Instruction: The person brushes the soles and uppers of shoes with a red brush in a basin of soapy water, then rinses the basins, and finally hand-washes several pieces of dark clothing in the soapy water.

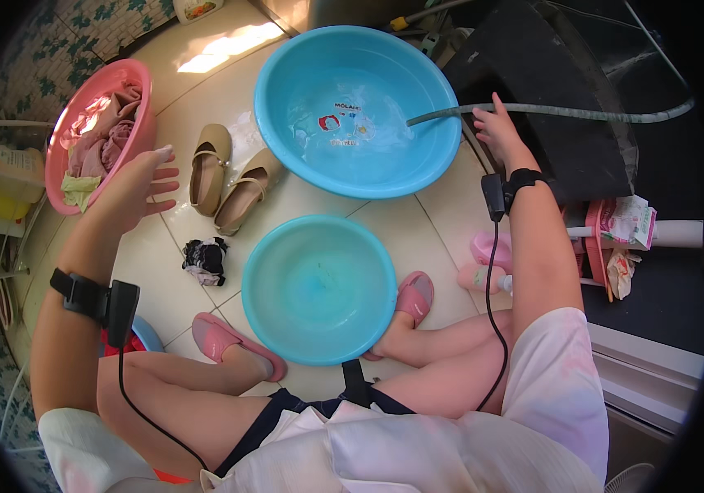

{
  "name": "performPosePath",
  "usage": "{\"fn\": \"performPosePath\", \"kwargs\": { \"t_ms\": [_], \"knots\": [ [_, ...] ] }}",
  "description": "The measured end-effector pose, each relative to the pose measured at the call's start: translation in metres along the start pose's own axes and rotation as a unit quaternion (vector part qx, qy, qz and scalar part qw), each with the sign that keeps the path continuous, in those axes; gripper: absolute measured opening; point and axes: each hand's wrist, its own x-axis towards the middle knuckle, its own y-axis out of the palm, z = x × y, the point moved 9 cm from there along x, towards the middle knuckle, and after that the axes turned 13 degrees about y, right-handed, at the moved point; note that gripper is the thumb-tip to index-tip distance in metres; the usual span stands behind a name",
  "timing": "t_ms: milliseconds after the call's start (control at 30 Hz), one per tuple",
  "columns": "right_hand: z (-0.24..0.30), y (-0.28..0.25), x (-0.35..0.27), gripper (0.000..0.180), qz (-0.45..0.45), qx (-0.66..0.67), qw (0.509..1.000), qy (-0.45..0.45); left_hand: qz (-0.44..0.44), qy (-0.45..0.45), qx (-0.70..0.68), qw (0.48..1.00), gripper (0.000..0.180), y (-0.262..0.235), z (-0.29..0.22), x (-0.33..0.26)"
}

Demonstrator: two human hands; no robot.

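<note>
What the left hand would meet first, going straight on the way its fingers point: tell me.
Most likely the left beige shoe: the left hand is open, its fingers pointing across toward it. Depth is unclear from this one view, so the hand might pass above the shoe.

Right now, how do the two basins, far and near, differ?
The far basin is larger; the near basin is smaller. The far basin looks bluer, the near basin greener. A hose reaches into the far basin; none reaches into the near basin. Both are round and open-topped.
</note>
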Motion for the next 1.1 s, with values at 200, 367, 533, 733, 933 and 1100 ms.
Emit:
{"fn": "performPosePath", "kwargs": {
  "t_ms": [200,367,533,733,933,1100],
  "knots": [
    [0.074,-0.035,0.033,0.084,0.008,0.257,0.953,-0.162,0.004,0.016,0.058,0.998,0.062,0.078,0.012,0.110],
    [0.040,-0.110,0.039,0.075,-0.392,-0.019,0.913,-0.115,-0.060,0.100,0.067,0.991,0.079,0.142,0.013,0.144],
    [-0.059,0.022,0.046,0.052,0.027,-0.005,0.976,0.215,-0.043,0.124,-0.045,0.990,0.077,0.130,0.023,0.200],
    [-0.077,0.052,0.099,0.051,-0.053,0.098,0.986,0.122,-0.043,0.006,-0.365,0.930,0.055,0.150,0.034,0.187],
    [-0.071,0.038,0.065,0.035,-0.160,0.048,0.986,0.016,-0.053,-0.017,-0.385,0.921,0.063,0.141,0.033,0.166],
    [-0.055,0.017,0.029,0.040,-0.209,-0.027,0.976,-0.051,-0.041,0.011,-0.370,0.928,0.066,0.136,0.028,0.139]
  ]
}}
